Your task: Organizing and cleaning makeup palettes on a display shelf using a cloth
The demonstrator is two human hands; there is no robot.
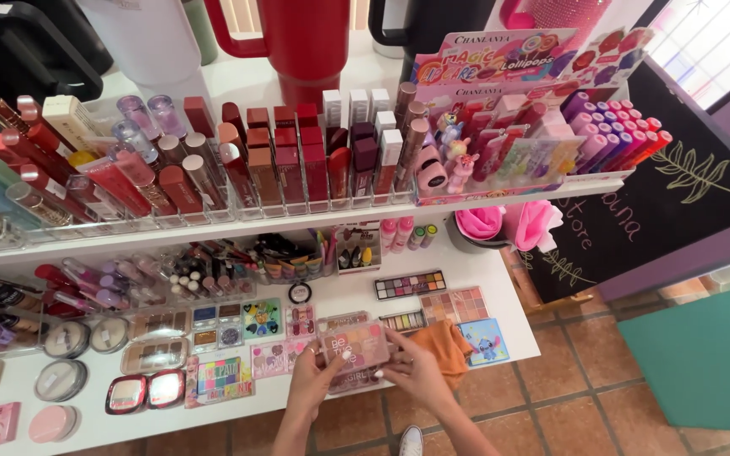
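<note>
Two hands meet low in the centre of the head view, both on one pink eyeshadow palette (354, 346). The left hand (318, 376) pinches its near left corner, fingers (329, 361) curled under and thumb on top; the right hand (411, 367) clasps the right end, fingers (392, 342) wrapped over the edge. So both sets of fingers are grasping the palette, neither released. It is lifted slightly above the front edge of the white desk (500, 279), over a gap among the other flat palettes.

Just right of the right hand an orange cloth (449, 338) lies bunched on the desk, touching a blue square palette (485, 340). Left of the held piece sit a colourful square palette (262, 319) and, further left, two red compacts (147, 392).

Judging from this, handling goes best with the palette kept level and gripped by its edges, so the clear lid stays free of prints and does not spring open. The neighbours lie close, so any lowering wants to be straight down, not a slide. The upper shelf (297, 221) of lipsticks overhangs; hands should stay low.
</note>
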